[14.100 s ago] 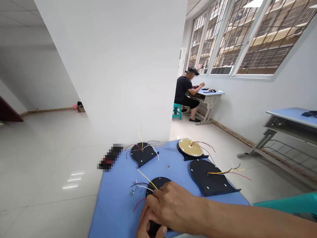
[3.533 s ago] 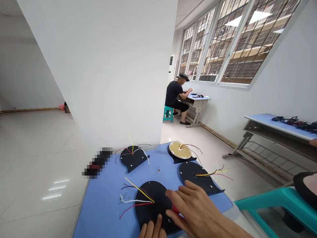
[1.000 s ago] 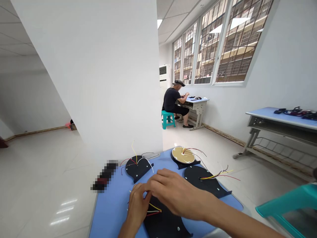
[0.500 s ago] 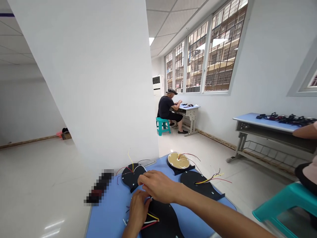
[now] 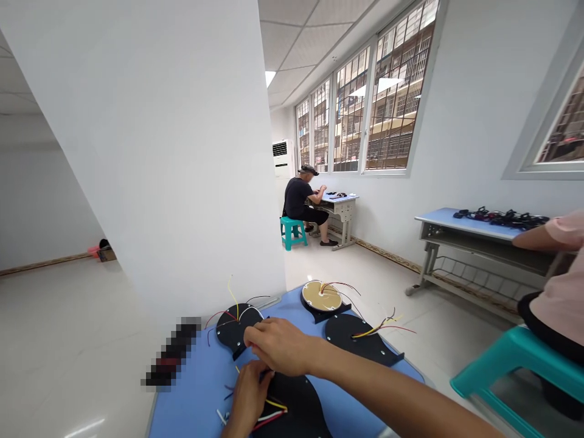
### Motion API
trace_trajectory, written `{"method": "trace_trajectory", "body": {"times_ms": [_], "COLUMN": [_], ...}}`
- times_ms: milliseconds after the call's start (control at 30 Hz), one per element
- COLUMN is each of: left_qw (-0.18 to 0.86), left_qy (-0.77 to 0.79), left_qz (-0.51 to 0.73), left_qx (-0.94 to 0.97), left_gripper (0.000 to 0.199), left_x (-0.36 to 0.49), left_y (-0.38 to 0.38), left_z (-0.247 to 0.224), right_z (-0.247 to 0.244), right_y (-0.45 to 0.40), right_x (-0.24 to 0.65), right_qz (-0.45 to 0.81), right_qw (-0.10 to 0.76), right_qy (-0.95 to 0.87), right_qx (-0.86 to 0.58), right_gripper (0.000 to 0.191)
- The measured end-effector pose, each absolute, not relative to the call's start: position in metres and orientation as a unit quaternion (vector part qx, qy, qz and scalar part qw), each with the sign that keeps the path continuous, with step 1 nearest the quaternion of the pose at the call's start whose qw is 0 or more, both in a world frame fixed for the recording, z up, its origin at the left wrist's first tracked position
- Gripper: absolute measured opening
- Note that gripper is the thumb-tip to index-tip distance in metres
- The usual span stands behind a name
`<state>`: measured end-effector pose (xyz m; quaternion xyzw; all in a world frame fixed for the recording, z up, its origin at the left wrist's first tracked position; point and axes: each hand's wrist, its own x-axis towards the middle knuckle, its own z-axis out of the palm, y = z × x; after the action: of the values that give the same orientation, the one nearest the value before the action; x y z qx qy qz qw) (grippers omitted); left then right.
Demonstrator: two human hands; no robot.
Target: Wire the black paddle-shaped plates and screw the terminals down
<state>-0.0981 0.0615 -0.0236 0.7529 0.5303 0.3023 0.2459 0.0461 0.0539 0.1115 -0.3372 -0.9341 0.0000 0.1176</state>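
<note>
A white tiled floor (image 5: 68, 340) spread beyond the left edge of the blue table (image 5: 191, 401), and a white pillar (image 5: 137, 152) stood behind its far end. At the near edge lay a black rounded plate (image 5: 296, 404) with coloured wires (image 5: 274, 415). The left hand (image 5: 249, 398) and right hand (image 5: 280, 347) curled above it, half closed; whether they gripped a wire, I could not tell.

White pillar (image 5: 137, 152), glossy tiled floor (image 5: 68, 340), barred windows (image 5: 351, 121) along the right wall, a blue worktop (image 5: 438, 219) on a metal frame below

Right hand (image 5: 280, 347) above left hand (image 5: 249, 398), fingers (image 5: 253, 336) curled
</note>
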Motion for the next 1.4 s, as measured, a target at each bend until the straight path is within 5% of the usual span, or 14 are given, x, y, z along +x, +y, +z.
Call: {"method": "trace_trajectory", "body": {"times_ms": [833,1133,1400], "left_qw": [0.259,0.236,0.269], "left_qy": [0.495,0.547,0.577], "left_qz": [0.363,0.328,0.258], "left_qx": [0.746,0.733,0.727], "left_gripper": [0.028,0.031,0.043], "left_x": [-0.096,-0.095,-0.088], "left_y": [0.059,0.055,0.038], "left_z": [-0.046,-0.043,-0.025], "right_z": [0.108,0.111,0.093], "right_y": [0.046,0.041,0.053], "right_x": [0.032,0.043,0.038], "right_qz": [-0.030,-0.045,-0.040], "right_qw": [0.086,0.095,0.084], "right_qy": [-0.884,-0.922,-0.915], "right_qx": [-0.458,-0.373,-0.392], "right_gripper": [0.010,0.024,0.016]}}
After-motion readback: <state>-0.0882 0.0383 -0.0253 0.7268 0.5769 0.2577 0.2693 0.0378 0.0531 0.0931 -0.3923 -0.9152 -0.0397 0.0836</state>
